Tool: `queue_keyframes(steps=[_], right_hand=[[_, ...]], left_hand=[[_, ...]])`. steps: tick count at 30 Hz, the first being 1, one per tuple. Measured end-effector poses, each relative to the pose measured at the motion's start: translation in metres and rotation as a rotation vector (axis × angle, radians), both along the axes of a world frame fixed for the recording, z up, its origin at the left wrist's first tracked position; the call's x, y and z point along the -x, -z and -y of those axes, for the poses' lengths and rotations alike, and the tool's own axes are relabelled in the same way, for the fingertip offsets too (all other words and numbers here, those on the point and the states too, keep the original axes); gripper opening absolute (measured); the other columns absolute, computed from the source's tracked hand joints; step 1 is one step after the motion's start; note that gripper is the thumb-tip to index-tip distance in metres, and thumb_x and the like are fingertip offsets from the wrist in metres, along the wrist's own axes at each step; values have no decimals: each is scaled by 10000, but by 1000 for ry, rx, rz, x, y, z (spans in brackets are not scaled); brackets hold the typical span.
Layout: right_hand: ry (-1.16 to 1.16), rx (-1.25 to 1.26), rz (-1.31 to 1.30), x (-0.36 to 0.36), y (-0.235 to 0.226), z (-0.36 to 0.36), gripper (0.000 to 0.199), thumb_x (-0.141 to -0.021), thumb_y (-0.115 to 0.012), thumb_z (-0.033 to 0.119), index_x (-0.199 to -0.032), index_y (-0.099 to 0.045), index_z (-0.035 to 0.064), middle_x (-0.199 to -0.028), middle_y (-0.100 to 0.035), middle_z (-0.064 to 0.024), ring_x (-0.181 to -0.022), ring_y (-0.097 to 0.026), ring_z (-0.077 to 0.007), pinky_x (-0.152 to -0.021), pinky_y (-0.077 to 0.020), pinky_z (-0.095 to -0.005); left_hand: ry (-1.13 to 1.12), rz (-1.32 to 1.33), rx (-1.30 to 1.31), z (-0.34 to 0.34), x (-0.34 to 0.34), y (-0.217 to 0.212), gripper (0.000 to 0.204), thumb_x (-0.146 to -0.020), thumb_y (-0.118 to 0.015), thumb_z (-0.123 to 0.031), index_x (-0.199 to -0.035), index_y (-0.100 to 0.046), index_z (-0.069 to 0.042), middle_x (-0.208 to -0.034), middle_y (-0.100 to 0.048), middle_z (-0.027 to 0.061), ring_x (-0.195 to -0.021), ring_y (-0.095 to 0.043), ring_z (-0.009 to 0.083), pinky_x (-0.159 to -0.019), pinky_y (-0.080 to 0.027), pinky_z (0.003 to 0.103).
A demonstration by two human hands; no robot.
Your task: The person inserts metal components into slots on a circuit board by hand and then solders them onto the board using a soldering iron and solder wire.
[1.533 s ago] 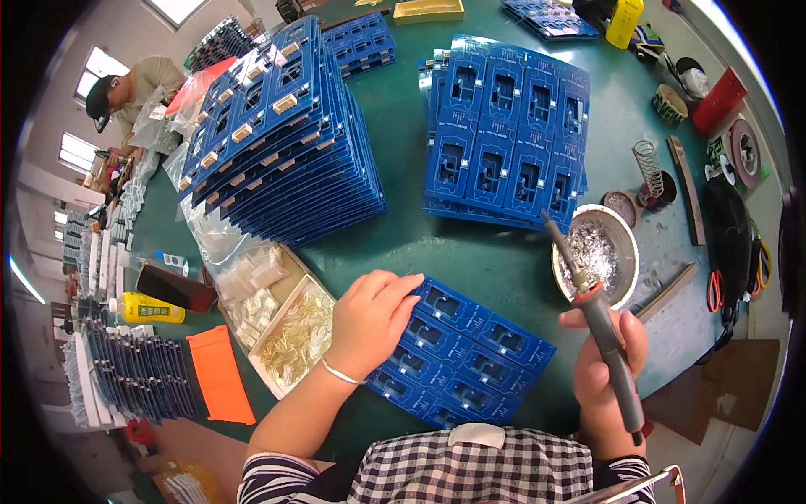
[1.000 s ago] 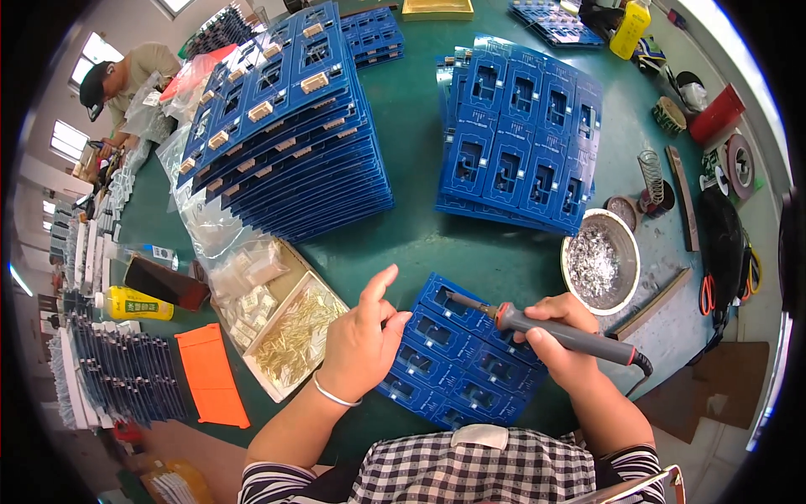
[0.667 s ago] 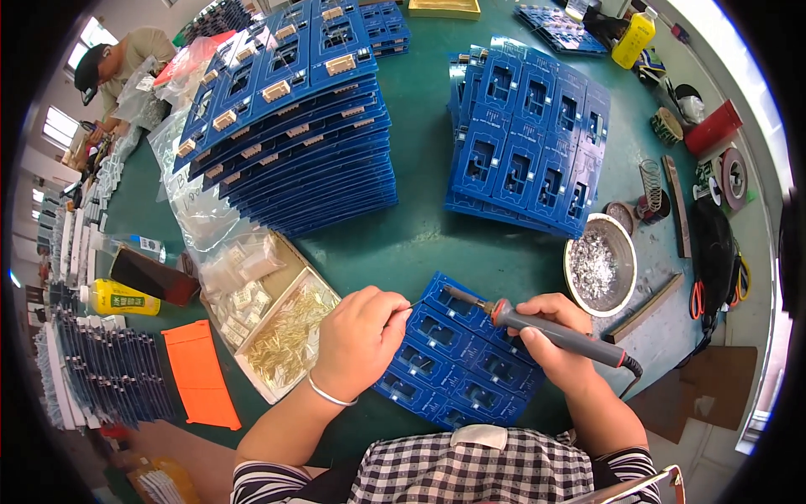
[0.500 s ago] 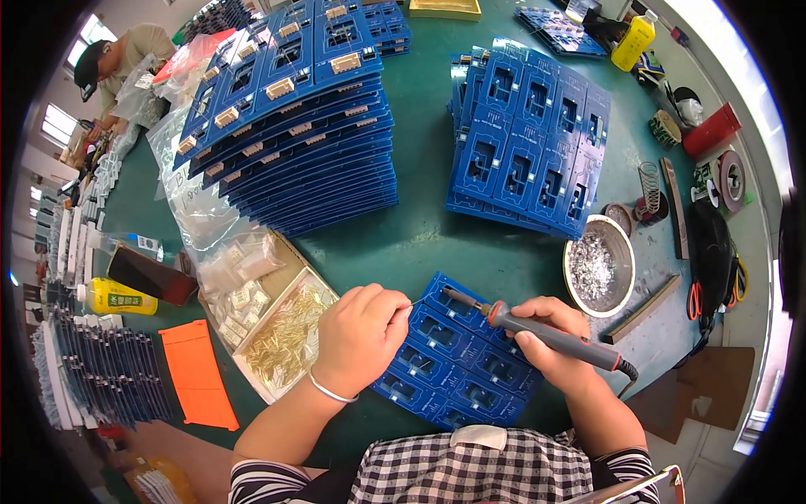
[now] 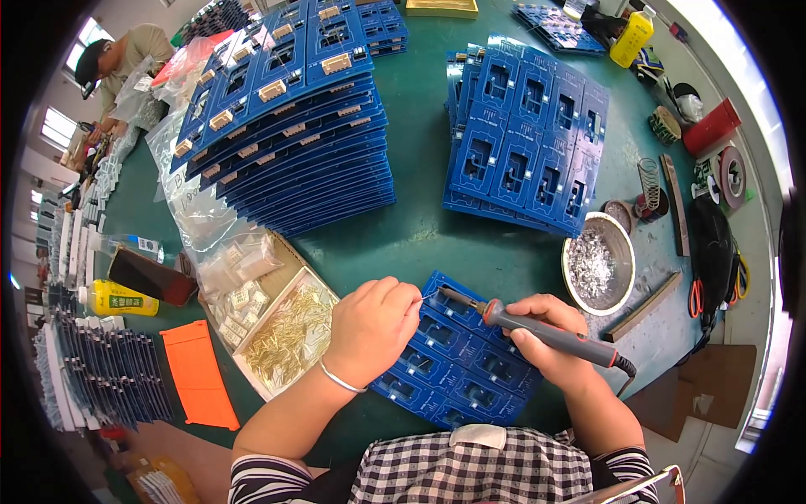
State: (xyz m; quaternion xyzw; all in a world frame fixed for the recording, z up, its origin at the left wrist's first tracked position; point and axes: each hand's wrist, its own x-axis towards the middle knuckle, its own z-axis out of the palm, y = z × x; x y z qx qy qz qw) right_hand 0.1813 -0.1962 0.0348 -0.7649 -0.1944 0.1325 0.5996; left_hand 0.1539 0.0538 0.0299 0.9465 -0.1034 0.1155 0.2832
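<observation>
A blue circuit board panel (image 5: 472, 370) lies flat on the green table in front of me. My right hand (image 5: 550, 333) grips a grey soldering iron (image 5: 550, 334), its tip resting at the panel's upper left part. Closed in a pinch, my left hand (image 5: 376, 326) is over the panel's left edge. A thin solder wire (image 5: 426, 296) sticks out from its fingertips toward the iron's tip; the rest of the wire is hidden by the hand.
A tall stack of blue boards (image 5: 294, 143) and a lower stack (image 5: 529, 134) stand beyond my hands. Left lies a box of brass-coloured pins (image 5: 290, 340); right, a white bowl of solder scraps (image 5: 598, 265). A co-worker (image 5: 130, 71) sits far left.
My left hand has shifted slightly right and up, bringing the solder wire closer to the iron's tip. The soldering iron has moved only slightly left.
</observation>
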Motion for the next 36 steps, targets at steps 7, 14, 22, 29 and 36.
queue_keyframes(steps=[7, 14, 22, 29, 36], right_hand=[[-45, 11, 77, -5, -1, 3, 249, -817, -671, 134, -1007, -607, -14, -864, -654, -89, -761, -627, -132, -680, -500, -254], [58, -118, -98, 4, -6, 5, 275, -778, -701, 158, -1001, -648, 5, -910, -667, -100, -791, -636, -178, -710, -493, -285], [-71, 33, 155, 20, -13, 0, 274, -776, -703, 179, -984, -658, 7, -919, -686, -124, -786, -660, -220, -706, -509, -302], [-90, 51, 112, 22, -9, -6, 264, -762, -702, 161, -980, -664, 16, -911, -687, -111, -759, -657, -222, -685, -509, -305], [-72, 74, 4, 25, -12, -6, 257, -771, -699, 170, -972, -662, 14, -871, -681, -106, -705, -639, -206, -638, -495, -290]], left_hand=[[4, -20, -14, 1, 1, 1, 96, -757, -656, -79, -824, -589, -91, -740, -562, 72, -684, -589, 264, -604, -491, 363], [-50, -18, 97, -9, 14, -6, 85, -756, -650, -40, -814, -599, -75, -736, -556, 86, -685, -580, 285, -612, -483, 374], [-46, 10, 16, -15, 35, -8, 122, -702, -649, -24, -780, -573, -80, -711, -537, 78, -657, -563, 259, -568, -463, 362], [-44, 7, 24, -14, 36, -4, 93, -713, -656, -42, -773, -592, -74, -698, -549, 74, -642, -564, 269, -559, -455, 372], [-13, 20, -18, -9, 36, 0, 97, -718, -670, -53, -780, -601, -82, -701, -548, 70, -635, -563, 262, -553, -458, 365]])
